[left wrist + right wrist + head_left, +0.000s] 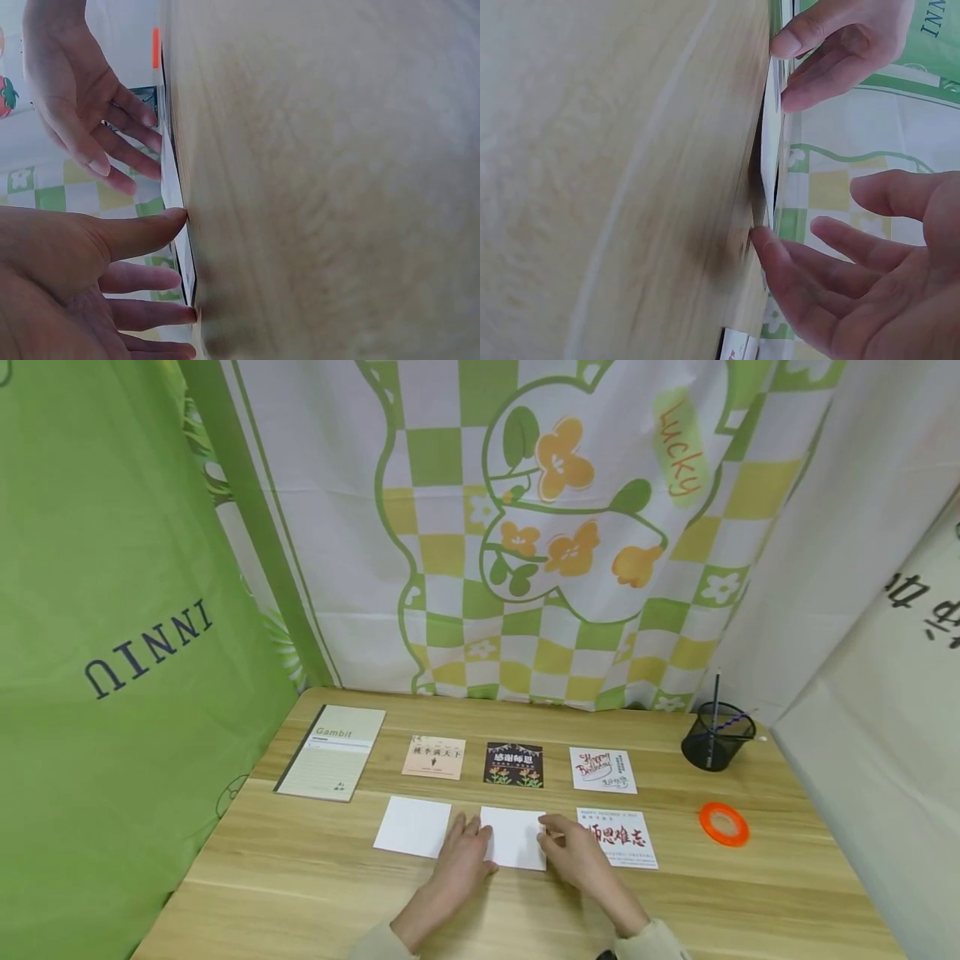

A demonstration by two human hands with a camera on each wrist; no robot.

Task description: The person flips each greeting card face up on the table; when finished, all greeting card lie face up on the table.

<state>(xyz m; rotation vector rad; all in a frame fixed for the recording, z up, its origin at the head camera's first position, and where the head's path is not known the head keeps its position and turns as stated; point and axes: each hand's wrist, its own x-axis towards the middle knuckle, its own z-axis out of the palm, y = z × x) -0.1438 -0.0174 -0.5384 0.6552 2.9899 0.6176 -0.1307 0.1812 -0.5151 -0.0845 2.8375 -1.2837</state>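
Observation:
A blank white card (516, 837) lies on the table between my two hands. My left hand (461, 857) is at its left side, thumb by the near left corner and the other fingertips along the left edge. My right hand (576, 853) is at the card's right edge, fingertips touching or very close to it. In the right wrist view the right thumb stands away from the card (769, 142), with the fingers loosely extended. The left wrist view shows the left thumb (146, 234) stretched straight to the card's edge. A second blank white card (411, 827) lies just left of the left hand.
Right of the right hand lies a card with red writing (626, 842). Behind are a beige card (433, 757), a black card (514, 765) and a birthday card (603, 770). A notebook (332, 753), orange tape roll (724, 824) and black pen holder (716, 739) stand around them.

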